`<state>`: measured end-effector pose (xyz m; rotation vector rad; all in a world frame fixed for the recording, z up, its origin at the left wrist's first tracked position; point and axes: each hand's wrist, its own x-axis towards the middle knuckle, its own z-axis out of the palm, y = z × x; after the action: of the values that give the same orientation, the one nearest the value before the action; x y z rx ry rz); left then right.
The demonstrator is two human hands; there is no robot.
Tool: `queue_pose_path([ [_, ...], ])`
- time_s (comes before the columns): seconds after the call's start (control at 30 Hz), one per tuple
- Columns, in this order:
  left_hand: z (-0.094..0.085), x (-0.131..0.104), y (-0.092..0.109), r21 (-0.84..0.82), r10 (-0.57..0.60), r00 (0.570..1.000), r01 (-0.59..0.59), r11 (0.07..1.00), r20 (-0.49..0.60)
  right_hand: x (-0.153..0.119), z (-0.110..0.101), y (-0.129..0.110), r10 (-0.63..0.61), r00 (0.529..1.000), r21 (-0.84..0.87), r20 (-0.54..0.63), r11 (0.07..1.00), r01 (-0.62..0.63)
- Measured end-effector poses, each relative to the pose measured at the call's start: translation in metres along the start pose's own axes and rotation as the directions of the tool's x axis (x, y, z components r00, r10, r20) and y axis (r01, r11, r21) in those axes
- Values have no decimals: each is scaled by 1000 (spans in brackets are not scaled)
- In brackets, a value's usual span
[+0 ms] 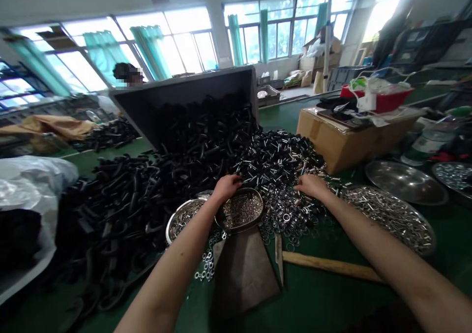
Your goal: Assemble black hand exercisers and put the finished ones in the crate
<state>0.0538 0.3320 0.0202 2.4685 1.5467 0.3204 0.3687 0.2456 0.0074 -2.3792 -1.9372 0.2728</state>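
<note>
My left hand (227, 186) has its fingers closed at the upper left rim of an oval tin (261, 206) of tiny metal parts; what it grips, if anything, is too small to name. My right hand (310, 184) pinches at the edge of a heap of bolts with black heads (271, 158), and its fingertips hide what is between them. Metal rings (286, 218) lie between the hands. In front of the tin is a flat metal plate (245, 274), with a hammer (328, 265) to its right. Another small round dish (170, 229) stands left of the tin.
Black curved parts (121, 190) spill from a tilted grey bin (184, 83). At the right are a tray of metal pins (391, 215), a bare steel tray (409, 183) and a cardboard box (324, 138). A white bag (40, 175) lies left. A person (125, 73) is behind the bin.
</note>
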Motion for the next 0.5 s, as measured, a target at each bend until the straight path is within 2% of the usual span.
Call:
queue_pose_path([
  [0.2, -14, -7, -13, -7, -38, 999, 37, 999, -26, 2, 7, -7, -137, 986, 96, 89, 987, 129],
  [0.3, -15, -3, -18, -4, -65, 997, 65, 998, -52, -2, -1, -8, -187, 982, 199, 40, 964, 176],
  [0.43, -8, 8, -15, -3, -87, 991, 87, 996, -103, -22, -14, -14, -147, 987, 334, -61, 929, 159],
  [0.5, -3, 15, -9, -3, -93, 988, 94, 996, -121, -39, -17, -21, -136, 987, 500, -86, 851, 160],
])
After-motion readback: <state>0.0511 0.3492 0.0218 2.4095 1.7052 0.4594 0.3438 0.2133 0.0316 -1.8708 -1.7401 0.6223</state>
